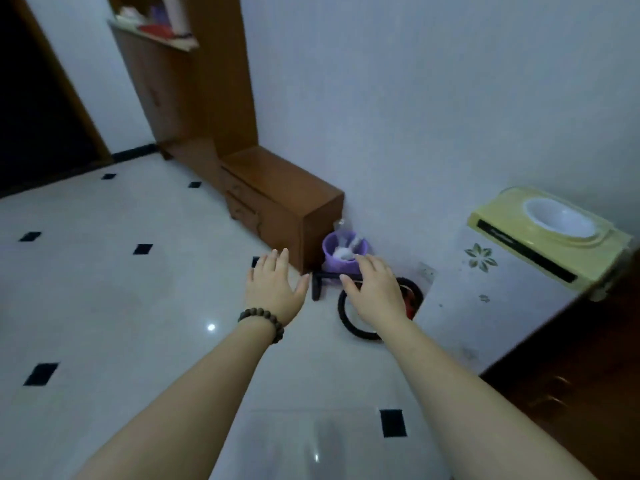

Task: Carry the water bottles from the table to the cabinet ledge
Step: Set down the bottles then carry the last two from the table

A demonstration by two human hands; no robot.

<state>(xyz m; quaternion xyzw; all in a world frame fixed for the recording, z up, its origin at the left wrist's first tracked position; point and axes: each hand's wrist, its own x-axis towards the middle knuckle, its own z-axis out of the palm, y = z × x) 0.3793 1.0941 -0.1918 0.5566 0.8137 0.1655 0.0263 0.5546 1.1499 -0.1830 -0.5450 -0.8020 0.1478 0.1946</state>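
Observation:
Both my hands are stretched out in front of me over the floor, palms down, fingers straight, holding nothing. My left hand [275, 287] wears a dark bead bracelet at the wrist. My right hand [375, 289] hovers a little to the right of it. The tall wooden cabinet [194, 91] stands against the wall at the upper left, and its ledge [156, 38] carries a pale bottle-like object [176, 13] and some red and purple items. No table shows in this view.
A low wooden drawer unit [277, 199] adjoins the cabinet. Beside it sit a purple bin [341, 252], a black ring [356, 323] and a black stand on the white tiled floor [121, 289]. A yellow-topped water dispenser [550, 237] stands at the right, dark wood furniture [581, 393] below it.

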